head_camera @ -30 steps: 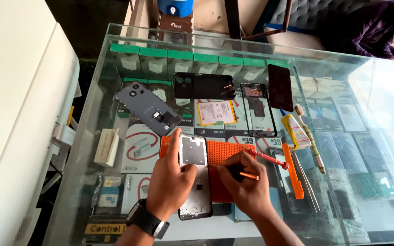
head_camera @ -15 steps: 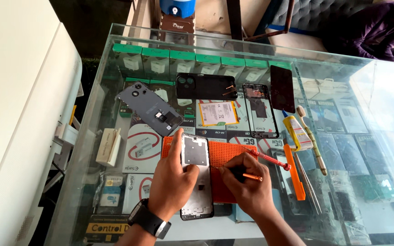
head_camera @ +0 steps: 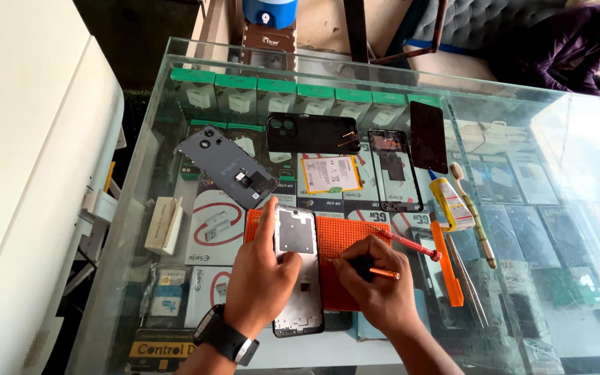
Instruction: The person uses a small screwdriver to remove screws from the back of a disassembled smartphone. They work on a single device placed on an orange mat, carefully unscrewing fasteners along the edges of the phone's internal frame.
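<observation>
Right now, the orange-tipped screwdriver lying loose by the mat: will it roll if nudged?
Probably. The loose screwdriver has a thin round shaft and lies on smooth glass counter, so it would likely roll or slide. It looks light and stiff. The orange pry tool beside it might stop it.

Pretty bright daylight coming from the right, washing out the glass counter with hazy glare, edges bend a bit, otherwise sharp with soft shadows.
</observation>
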